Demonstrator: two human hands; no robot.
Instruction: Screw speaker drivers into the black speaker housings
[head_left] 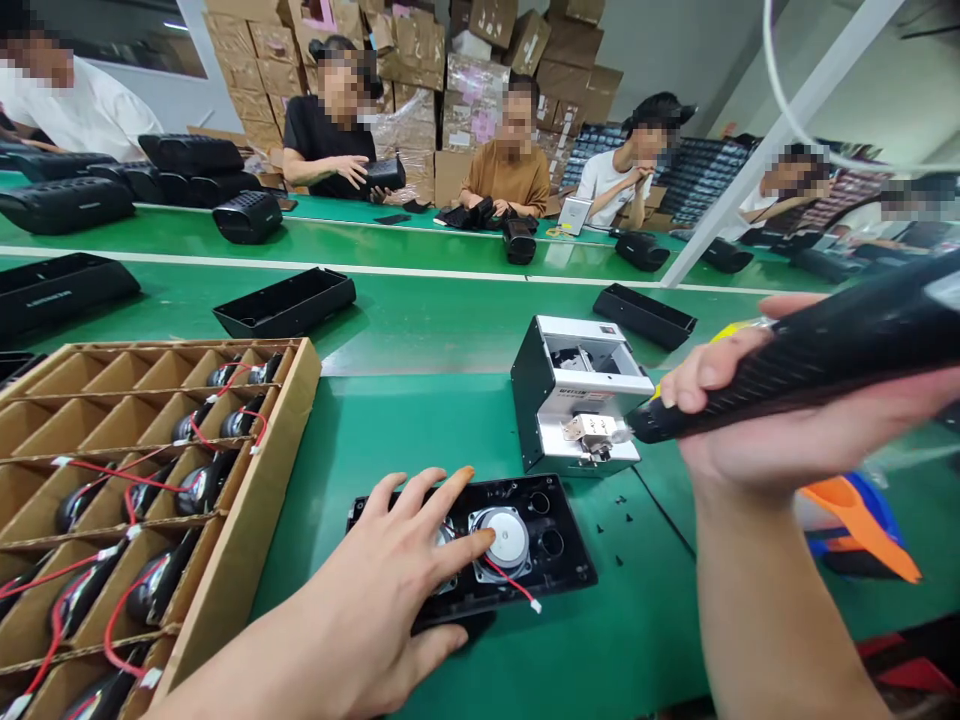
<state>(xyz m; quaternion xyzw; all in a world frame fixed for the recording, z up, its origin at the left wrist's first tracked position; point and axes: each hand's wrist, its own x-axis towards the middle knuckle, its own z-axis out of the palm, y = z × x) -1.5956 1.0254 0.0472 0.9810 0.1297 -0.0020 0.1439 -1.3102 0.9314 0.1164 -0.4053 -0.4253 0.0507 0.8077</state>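
Note:
My right hand (739, 400) is wrapped round a black electric screwdriver (817, 350) with some yellow showing behind it. The driver's tip is at the metal outlet of a small silver-and-black screw feeder (589, 385); contact there is hard to make out. My left hand (405, 570) lies with spread fingers over a black speaker panel (570, 560), thumb at its near edge. In the panel sits a round speaker driver (506, 538) with a red lead and white plug, one fingertip against it. A second driver is mostly hidden under my fingers.
At left a cardboard divider box (300, 400) holds several speaker drivers with red wires. Loose screws (621, 518) lie right of the panel. Black housings (289, 300) rest beyond. An orange-and-blue object (862, 520) is at right. Several people sit across the green bench.

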